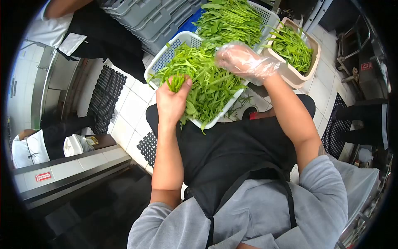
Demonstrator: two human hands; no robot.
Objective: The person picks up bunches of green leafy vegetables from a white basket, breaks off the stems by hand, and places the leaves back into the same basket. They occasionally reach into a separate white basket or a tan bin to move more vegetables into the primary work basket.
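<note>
My left hand (pixel 171 101), bare, is closed around a small bunch of green stems (pixel 176 83), whose ends stick up past the thumb. It is over the left edge of a white plastic basket (pixel 155 68) heaped with loose leafy greens (pixel 211 89) that look like water spinach. In a clear plastic glove, my right hand (pixel 244 61) hovers over the far right part of the heap. Its fingers are curled in and slightly blurred; whatever they may hold is hidden. Behind it, long-stemmed greens (pixel 230 25) lie bundled in a second white basket (pixel 269 16).
A beige tub (pixel 313 68) with more greens stands at the right. Grey crates (pixel 145 25) are stacked at the back left. One person in a black apron (pixel 107 41) stands close at left; others are at both sides. Black perforated mats (pixel 107 93) lie on the white tiles.
</note>
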